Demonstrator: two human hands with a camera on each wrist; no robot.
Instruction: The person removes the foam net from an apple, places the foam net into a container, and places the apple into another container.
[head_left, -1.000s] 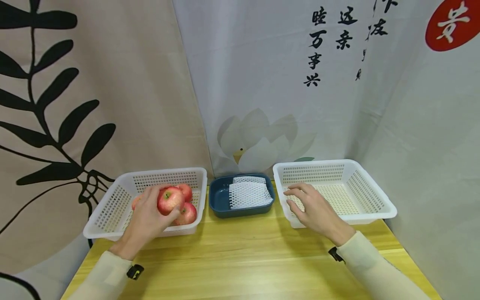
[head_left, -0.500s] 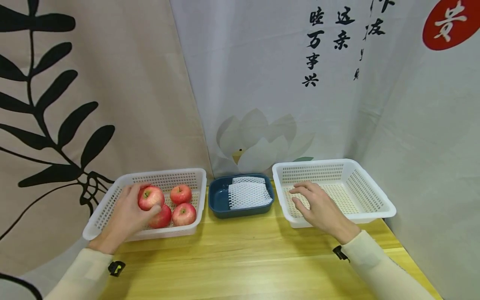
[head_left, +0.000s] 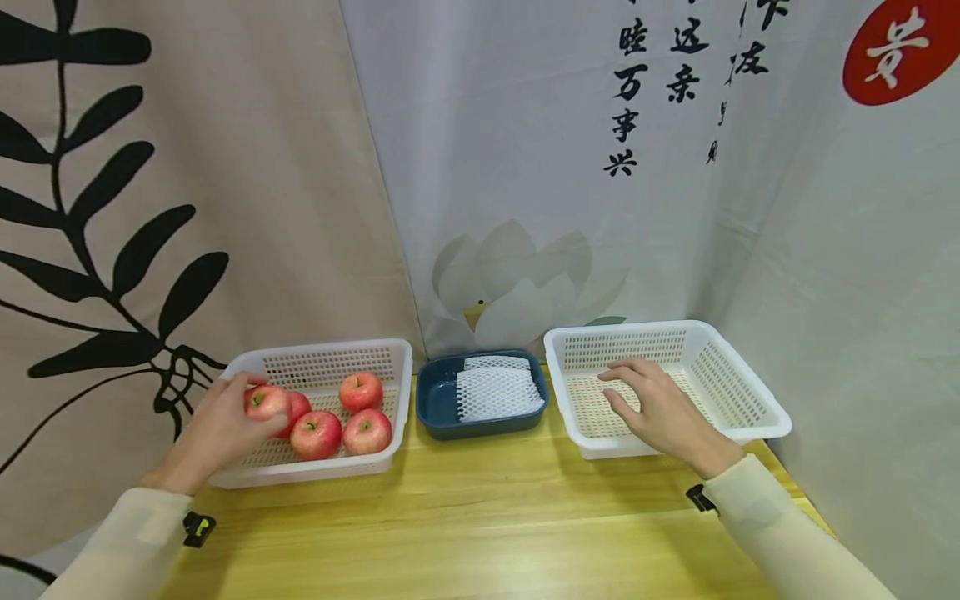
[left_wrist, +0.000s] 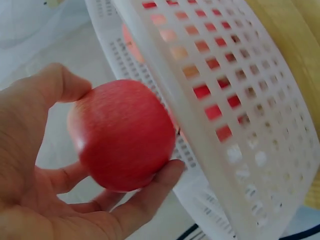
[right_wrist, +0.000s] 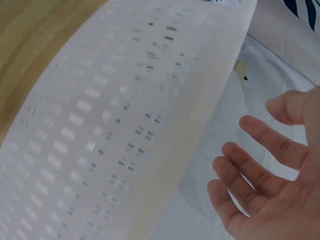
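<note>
My left hand (head_left: 217, 429) grips a red apple (left_wrist: 122, 135) between thumb and fingers, over the left end of the left white basket (head_left: 330, 350). Below and to the right of it, several more red apples (head_left: 316, 434) lie in that basket. In the left wrist view the held apple is beside the basket's perforated wall (left_wrist: 220, 95). My right hand (head_left: 663, 412) hovers over the near left part of the right white basket (head_left: 742, 383), fingers loosely bent and apart, holding nothing. The right wrist view shows that hand (right_wrist: 270, 175) clear of the basket's wall (right_wrist: 100, 115).
Between the baskets stands a dark blue tray (head_left: 437, 400) holding white foam netting (head_left: 498, 393). All three containers line the back of the wooden table (head_left: 480, 517), close to a printed curtain (head_left: 525, 167).
My left hand has moved left with its apple, from above the other apples to the basket's left end, uncovering them. My right hand has shifted slightly right.
</note>
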